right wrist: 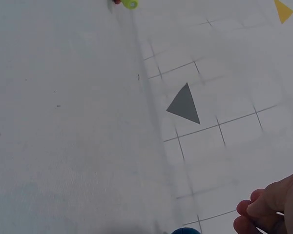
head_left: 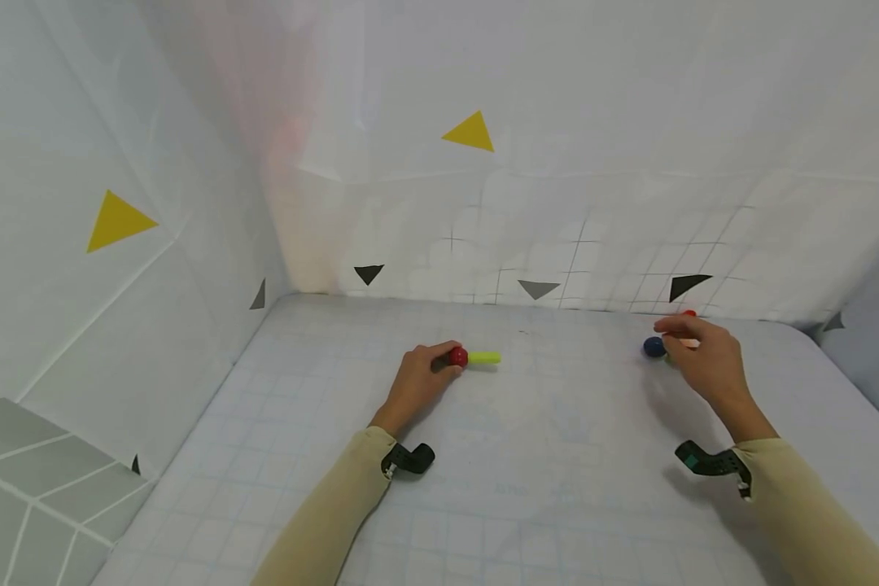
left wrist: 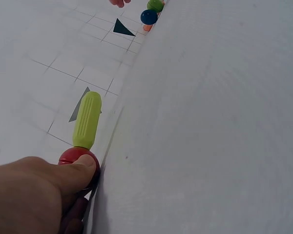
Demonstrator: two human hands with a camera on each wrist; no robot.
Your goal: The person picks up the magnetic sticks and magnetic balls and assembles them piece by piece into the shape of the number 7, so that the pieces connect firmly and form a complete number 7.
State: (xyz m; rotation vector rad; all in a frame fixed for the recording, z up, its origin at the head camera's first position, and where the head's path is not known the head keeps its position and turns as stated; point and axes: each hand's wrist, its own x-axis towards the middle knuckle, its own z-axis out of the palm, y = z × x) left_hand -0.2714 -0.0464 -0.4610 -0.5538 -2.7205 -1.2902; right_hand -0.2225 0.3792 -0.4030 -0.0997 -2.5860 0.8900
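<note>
Head: your L grip (head_left: 419, 381) pinches the red ball (head_left: 459, 356), yellow stick (head_left: 485, 358) jutting from it; R grip (head_left: 706, 362) loosely curled nr blue ball (head_left: 654, 347).

L wrist: green ball (left wrist: 155, 5) beside blue.

R wrist: R fingertips close, nothing seen betw. Prob. mid-handling; next move calls for steady L hold, R fingers spread arnd blue.

A red ball (head_left: 458, 356); right of it, a ribbed yellow-green stick (head_left: 485, 358), farther right a dark blue ball (head_left: 654, 347); beneath it, a white bench (head_left: 527, 456) (faintly gridded).
</note>
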